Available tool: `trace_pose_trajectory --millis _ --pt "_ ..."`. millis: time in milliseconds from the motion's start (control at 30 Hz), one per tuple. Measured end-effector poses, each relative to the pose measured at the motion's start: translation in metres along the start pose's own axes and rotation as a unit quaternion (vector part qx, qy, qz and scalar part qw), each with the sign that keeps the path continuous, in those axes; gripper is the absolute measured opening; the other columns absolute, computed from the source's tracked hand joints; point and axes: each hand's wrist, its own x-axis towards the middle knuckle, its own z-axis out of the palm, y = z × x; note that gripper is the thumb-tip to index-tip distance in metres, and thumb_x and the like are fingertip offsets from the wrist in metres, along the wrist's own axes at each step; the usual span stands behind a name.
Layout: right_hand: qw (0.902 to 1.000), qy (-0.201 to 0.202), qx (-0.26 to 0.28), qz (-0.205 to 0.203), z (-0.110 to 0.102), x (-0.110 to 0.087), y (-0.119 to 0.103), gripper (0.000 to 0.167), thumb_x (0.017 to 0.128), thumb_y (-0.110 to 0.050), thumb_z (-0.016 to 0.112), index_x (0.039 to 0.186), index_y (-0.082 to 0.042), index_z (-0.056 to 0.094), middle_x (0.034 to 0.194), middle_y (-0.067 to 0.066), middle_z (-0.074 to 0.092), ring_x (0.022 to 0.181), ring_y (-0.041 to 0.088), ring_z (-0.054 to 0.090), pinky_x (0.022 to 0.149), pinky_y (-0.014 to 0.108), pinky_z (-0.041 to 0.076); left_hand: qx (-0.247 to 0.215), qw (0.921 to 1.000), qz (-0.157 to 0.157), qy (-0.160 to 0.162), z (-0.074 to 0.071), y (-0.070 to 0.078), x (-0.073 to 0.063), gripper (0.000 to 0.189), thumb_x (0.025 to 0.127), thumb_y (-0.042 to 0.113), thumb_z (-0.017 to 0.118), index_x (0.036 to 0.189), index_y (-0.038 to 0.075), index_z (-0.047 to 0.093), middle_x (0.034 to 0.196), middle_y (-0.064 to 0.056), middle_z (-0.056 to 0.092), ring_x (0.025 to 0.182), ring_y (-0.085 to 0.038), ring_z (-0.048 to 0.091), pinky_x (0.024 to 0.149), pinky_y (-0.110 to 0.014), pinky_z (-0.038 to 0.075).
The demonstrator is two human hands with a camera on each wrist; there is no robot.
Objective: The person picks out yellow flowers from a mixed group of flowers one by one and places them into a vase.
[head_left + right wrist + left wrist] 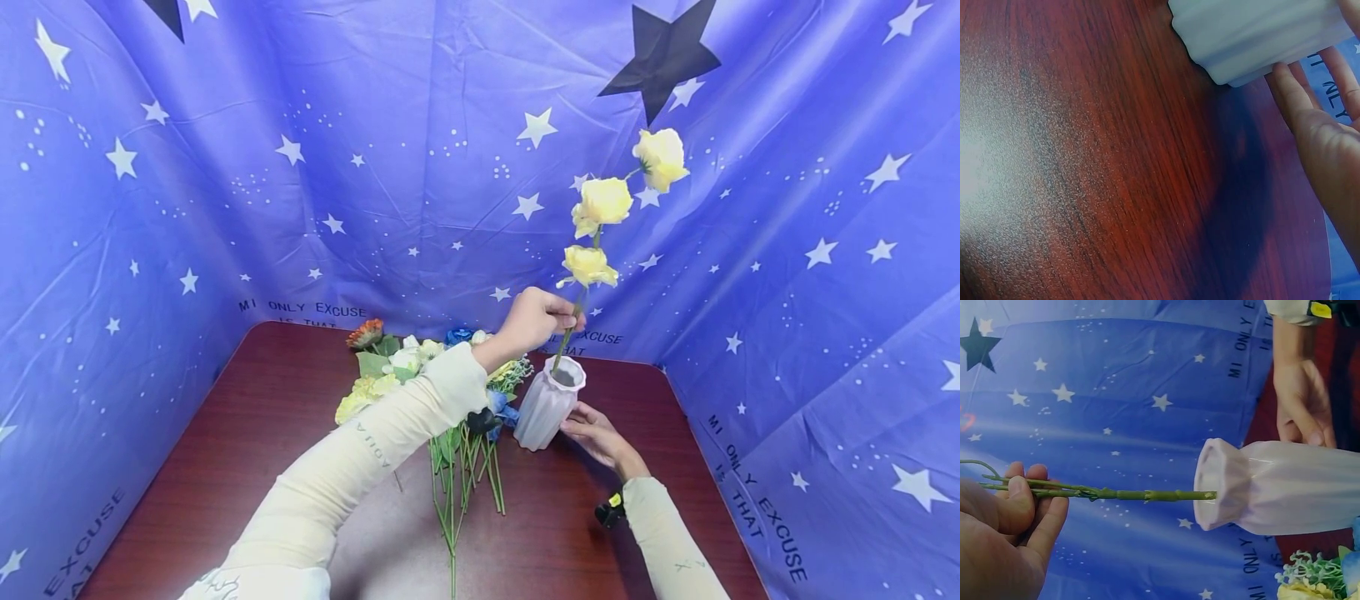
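A yellow-flowered stem is pinched by the left hand above a vase touched by the right hand, grip wide.

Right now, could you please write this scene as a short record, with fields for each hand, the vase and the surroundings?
Left hand: pinches a green stem
Stem carries: three yellow blooms
Stem's lower end: at the mouth of the vase
Right hand: touches the vase's side
Vase: pale, ridged
Loose flowers: orange, white, yellow and blue, left of the vase in the head view
Table: reddish-brown
Backdrop: blue cloth with stars and lettering
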Motion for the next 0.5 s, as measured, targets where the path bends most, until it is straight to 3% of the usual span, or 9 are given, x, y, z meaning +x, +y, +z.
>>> trace_pose_trajectory --millis 133,400,500 --pt "1.0 0.0 0.0 -0.003 0.0 -0.001 0.001 0.045 0.099 0.015 0.045 0.121 -0.022 0.058 0.117 -0.005 0.067 0.108 0.007 0.066 0.1 0.021 0.056 0.012 0.9999 -0.007 0.001 0.003 -0.005 0.0 0.014 0.094 -0.006 0.067 0.104 -0.007 0.077 0.099 -0.019 0.078 0.097 -0.026 0.077 0.084 -0.02 0.064" --pt "0.9999 -0.008 0.003 -0.011 0.0 -0.001 0.001 0.046 0.099 0.015 0.044 0.122 -0.022 0.058 0.118 -0.005 0.067 0.11 0.006 0.065 0.101 0.02 0.056 0.098 0.9951 -0.002 0.016 0.01 -0.014 0.001 0.012 0.094 0.001 0.07 0.099 0.002 0.081 0.094 -0.01 0.08 0.092 -0.016 0.078 0.08 -0.015 0.063" --pt "1.0 -0.002 -0.003 -0.002 0.0 -0.001 0.001 0.045 0.099 0.014 0.045 0.122 -0.022 0.058 0.118 -0.006 0.067 0.11 0.006 0.065 0.102 0.021 0.055 0.106 0.9941 -0.01 0.022 0.012 -0.016 0.001 0.012 0.093 0.002 0.071 0.099 0.002 0.081 0.093 -0.01 0.08 0.09 -0.016 0.078 0.078 -0.015 0.063"
